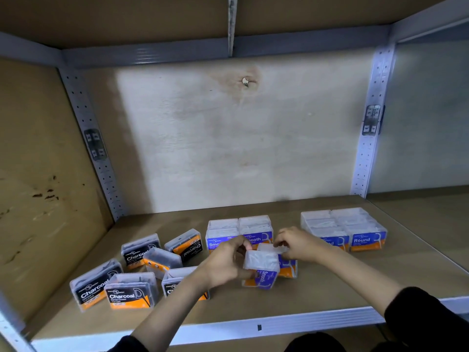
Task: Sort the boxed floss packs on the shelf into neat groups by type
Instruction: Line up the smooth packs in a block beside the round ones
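My left hand [225,262] grips a blue Smooth floss box [261,269] turned on its side, fingers wrapped round its left edge. My right hand [298,243] pinches the clear lid of a second blue box [285,260] just behind it, the two boxes touching. Beyond them stands a neat Smooth group [239,233]; to the far right, the Round group [344,228] sits squared up. On the left, the black Charcoal boxes [132,270] lie scattered at odd angles on the wooden shelf [330,283].
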